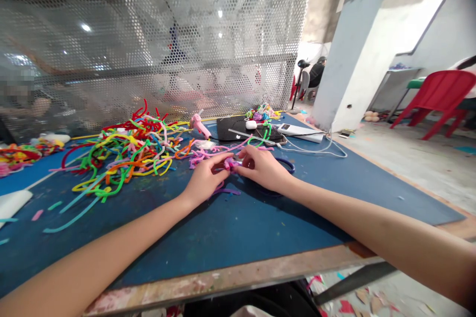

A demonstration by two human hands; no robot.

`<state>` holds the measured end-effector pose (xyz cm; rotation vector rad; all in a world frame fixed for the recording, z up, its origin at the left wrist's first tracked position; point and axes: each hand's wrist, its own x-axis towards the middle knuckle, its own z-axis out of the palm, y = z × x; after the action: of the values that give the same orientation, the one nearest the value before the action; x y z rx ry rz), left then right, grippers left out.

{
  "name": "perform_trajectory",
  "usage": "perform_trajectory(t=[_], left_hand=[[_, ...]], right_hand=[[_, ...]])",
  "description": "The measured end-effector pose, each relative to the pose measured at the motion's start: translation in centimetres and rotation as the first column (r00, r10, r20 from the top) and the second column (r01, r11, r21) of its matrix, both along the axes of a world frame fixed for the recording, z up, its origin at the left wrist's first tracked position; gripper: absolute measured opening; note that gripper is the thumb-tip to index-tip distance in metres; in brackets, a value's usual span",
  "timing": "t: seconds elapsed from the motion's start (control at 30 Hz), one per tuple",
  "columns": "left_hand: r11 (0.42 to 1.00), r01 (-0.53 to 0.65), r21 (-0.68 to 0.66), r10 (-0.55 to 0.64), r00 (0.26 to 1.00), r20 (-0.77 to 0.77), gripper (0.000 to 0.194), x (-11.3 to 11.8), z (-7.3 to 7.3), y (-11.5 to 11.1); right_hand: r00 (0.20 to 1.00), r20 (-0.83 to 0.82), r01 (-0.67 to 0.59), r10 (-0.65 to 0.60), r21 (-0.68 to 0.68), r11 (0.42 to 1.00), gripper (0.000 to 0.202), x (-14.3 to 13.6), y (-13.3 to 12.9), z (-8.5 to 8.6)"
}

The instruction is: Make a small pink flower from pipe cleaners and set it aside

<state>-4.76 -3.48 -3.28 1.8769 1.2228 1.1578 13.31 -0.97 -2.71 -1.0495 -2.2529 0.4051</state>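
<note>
Around the piece of work on our blue tabletop (253, 237), we see a heap of coloured fuzzy stems (134, 151) toward ten o'clock; a pink tool (201, 126) at eleven; a black flat object (226, 131) at twelve; a dark blue loop (292, 165) just beside the right hand (264, 166) at three; this hand and the left hand (206, 176) are nearly closed, pinching between them a small purple fuzzy piece (231, 164) at the clock's centre.

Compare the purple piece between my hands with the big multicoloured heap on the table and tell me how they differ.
The purple piece is small; the heap is far larger. The piece looks mostly purple, while the heap mixes red, green, yellow and orange. Your fingers are on the piece, not the heap. Both are brightly coloured.
</note>
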Motion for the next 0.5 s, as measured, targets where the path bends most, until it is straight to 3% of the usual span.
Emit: perform_trajectory(t=[0.5], left_hand=[[0.999,-0.002,0.046,0.01,0.987,-0.161,0.041,0.1,0.06,-0.52]], right_hand=[[0.985,0.092,-0.153,0.148,0.044,0.987,0.024,-0.02,-0.56,0.21]])
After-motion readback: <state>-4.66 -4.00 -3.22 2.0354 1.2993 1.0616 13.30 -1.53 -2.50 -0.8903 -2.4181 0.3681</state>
